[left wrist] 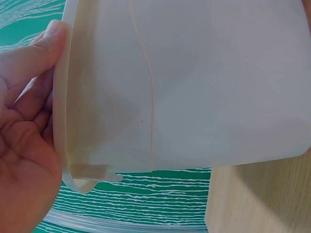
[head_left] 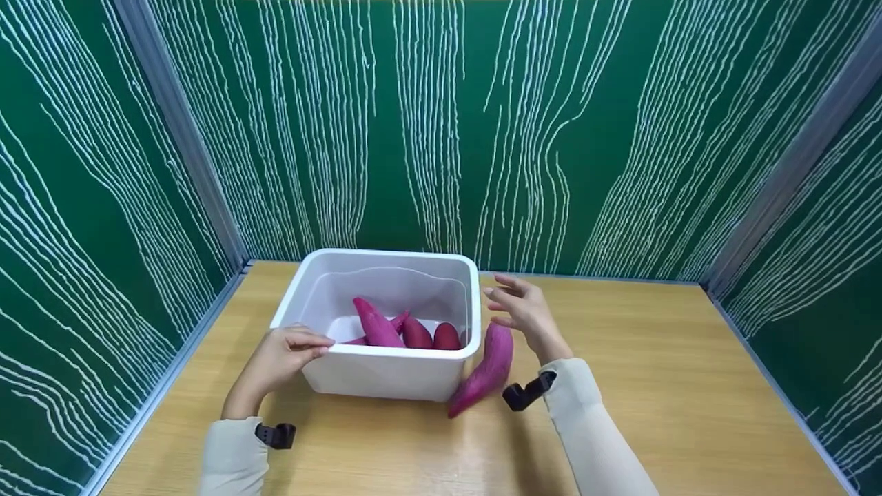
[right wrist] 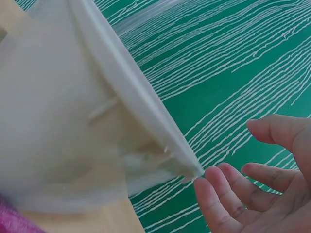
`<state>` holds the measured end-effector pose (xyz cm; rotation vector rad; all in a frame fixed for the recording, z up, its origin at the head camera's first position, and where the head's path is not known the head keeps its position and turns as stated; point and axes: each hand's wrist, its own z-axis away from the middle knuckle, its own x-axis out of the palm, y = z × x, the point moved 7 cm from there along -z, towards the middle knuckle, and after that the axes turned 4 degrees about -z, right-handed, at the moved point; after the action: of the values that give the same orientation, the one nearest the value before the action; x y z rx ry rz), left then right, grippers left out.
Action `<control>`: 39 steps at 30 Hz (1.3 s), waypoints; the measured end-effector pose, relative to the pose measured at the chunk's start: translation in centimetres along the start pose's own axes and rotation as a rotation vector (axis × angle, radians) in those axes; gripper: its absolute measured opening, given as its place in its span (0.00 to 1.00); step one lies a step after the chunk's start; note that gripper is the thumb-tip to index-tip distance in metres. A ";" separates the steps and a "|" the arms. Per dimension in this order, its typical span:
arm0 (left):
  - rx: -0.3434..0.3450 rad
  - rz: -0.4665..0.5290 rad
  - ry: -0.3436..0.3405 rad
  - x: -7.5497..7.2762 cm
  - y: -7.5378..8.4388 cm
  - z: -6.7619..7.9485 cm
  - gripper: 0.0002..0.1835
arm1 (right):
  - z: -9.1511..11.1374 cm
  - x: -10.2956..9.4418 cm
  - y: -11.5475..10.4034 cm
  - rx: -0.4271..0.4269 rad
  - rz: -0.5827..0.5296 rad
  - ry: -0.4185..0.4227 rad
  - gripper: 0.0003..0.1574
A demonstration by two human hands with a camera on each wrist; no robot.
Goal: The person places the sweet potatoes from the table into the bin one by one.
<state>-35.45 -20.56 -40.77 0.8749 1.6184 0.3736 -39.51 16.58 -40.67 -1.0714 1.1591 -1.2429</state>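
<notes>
A white plastic bin [head_left: 386,372] stands on the table with several purple-red sweet potatoes [head_left: 377,325] inside. At its front left corner my left hand [head_left: 286,355] grips the rim; the thumb lies along the rim [left wrist: 60,107] in the left wrist view. My right hand [head_left: 527,313] is just beyond the bin's right side, fingers loosely spread and holding nothing. In the right wrist view its fingertips [right wrist: 210,182] are right by the rim's corner. Below that hand a long curved sweet potato [head_left: 488,368] lies against the bin's right side, outside it.
The wooden table [head_left: 661,386] stretches out to the right of the bin. Green panels [head_left: 606,138] with white wavy lines enclose the back and both sides, joined by grey metal posts [head_left: 182,131]. A small black camera [head_left: 527,393] is strapped to each wrist.
</notes>
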 end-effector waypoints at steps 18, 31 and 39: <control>-0.039 0.007 -0.016 0.1 -0.2 0.0 0.07 | 0.1 -2.6 5.7 0.102 -0.026 0.080 0.39; -0.012 0.001 0.007 0.1 0.0 0.0 0.07 | 0.5 -3.1 10.3 0.137 -0.063 0.128 0.44; -0.039 -0.007 0.001 0.2 -0.1 0.0 0.07 | 0.7 -2.8 12.5 0.162 -0.115 0.156 0.44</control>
<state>-35.51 -20.48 -40.96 0.8397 1.6096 0.4001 -37.27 19.98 -52.82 -0.9437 1.1039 -1.5059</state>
